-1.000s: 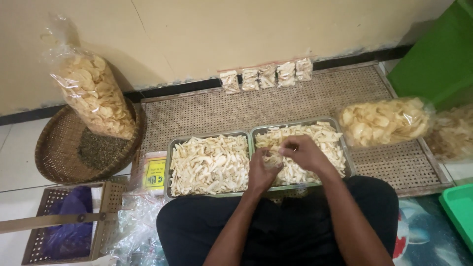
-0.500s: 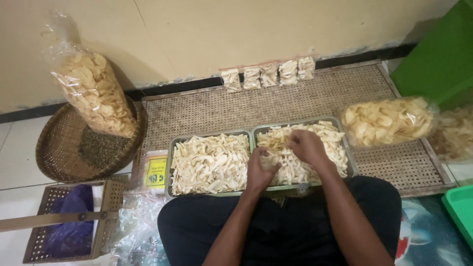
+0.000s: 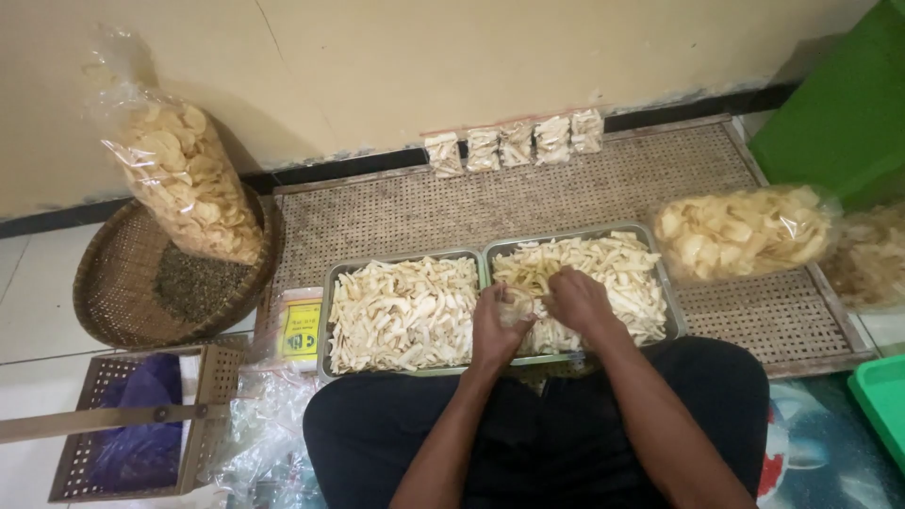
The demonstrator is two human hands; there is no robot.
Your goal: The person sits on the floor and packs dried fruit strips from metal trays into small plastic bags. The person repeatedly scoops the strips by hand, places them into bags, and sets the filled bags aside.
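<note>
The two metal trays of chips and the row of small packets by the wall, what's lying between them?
Nothing: in the head view only bare woven mat lies between the two metal trays and the small packets.

— What were the hands doing?

— The left hand [image 3: 497,325] and right hand [image 3: 577,300] met over the right metal tray [image 3: 666,283], fingers [image 3: 556,283] curled into the pale cracker strips [image 3: 613,273], a small clear bag [image 3: 518,303] pinched between them.

— And around the fingers?

— Just left of them sat a second tray [image 3: 325,311] of strips. Beyond them, five small filled packets [image 3: 514,143] lined the wall on the woven mat [image 3: 566,203]. A big bag of round crackers [image 3: 184,179] stood far left.
</note>
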